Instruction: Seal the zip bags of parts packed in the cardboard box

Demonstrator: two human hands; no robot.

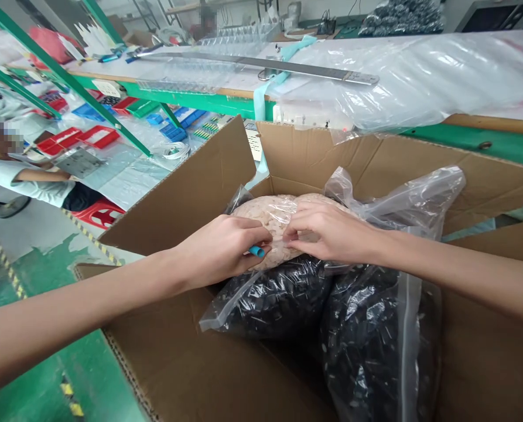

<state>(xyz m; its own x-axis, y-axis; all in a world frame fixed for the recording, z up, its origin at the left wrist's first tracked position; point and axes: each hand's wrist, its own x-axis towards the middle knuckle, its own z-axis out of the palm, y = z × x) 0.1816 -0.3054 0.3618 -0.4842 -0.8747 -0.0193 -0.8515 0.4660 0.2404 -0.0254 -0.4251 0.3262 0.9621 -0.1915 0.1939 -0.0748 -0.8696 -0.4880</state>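
Both my hands reach into an open cardboard box (191, 193). My left hand (226, 249) is closed around a small blue tool (256, 251) whose tip pokes out by my fingers. My right hand (331, 231) pinches the clear plastic of a bag of pale small parts (267, 217) lying on top. The two hands nearly touch over this bag. Below it lie two clear bags of black small parts, one (270, 299) in front and one (366, 346) at the right.
An empty-looking clear bag (414, 199) bunches up at the box's back right. Behind the box stands a green-edged workbench (208, 101) with plastic sheeting and a long metal ruler (261, 63). At the left a seated person (28, 176) works beside red and blue trays.
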